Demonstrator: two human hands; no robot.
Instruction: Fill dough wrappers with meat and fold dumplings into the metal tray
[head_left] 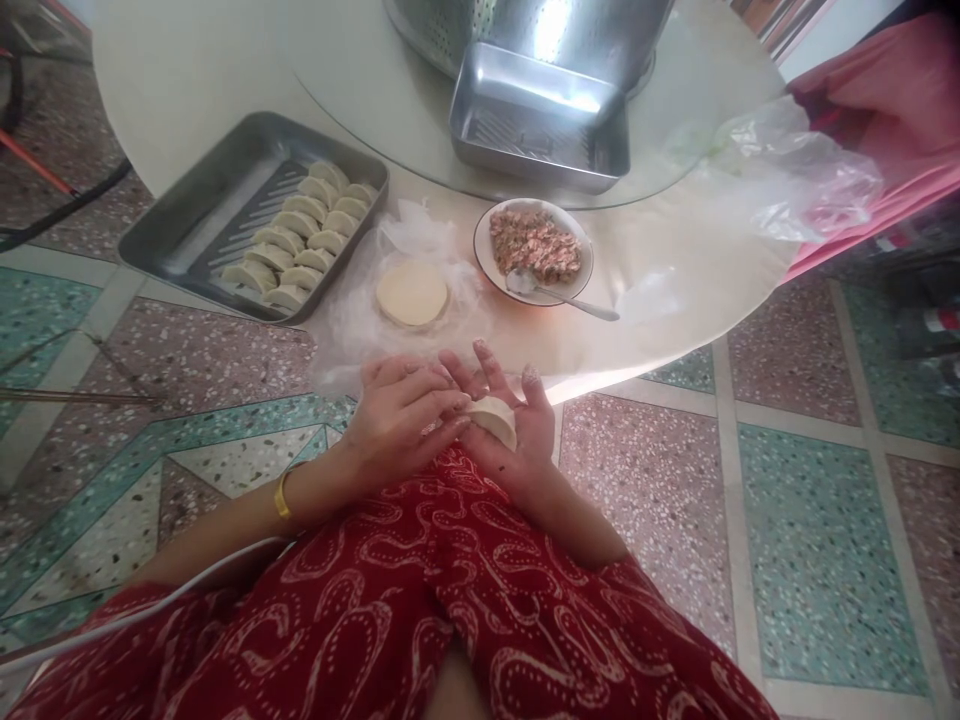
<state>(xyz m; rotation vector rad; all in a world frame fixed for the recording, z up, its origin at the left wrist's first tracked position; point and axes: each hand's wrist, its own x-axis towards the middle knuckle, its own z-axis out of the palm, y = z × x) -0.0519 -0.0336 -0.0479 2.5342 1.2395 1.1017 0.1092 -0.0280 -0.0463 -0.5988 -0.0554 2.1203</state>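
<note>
A folded, half-moon dumpling (495, 418) lies in my right hand (529, 440), which is turned palm up with its floury fingertips curling upward. From the other side my left hand (405, 415) meets it, fingers closed at the dumpling's left end; what the thumb does there is partly hidden. Just beyond both hands, a stack of round dough wrappers (412, 293) sits on a clear plastic bag (345, 325). A white bowl (484, 255) of minced filling (536, 243) stands to the right of the wrappers, with a metal spoon (577, 303) resting in it.
To the left, a metal tray (202, 190) holds rows of finished dumplings (300, 225). Another metal tray (540, 165) and a large perforated metal pot (570, 40) stand farther back on the round table (660, 240). Crumpled plastic (802, 170) lies at the right edge.
</note>
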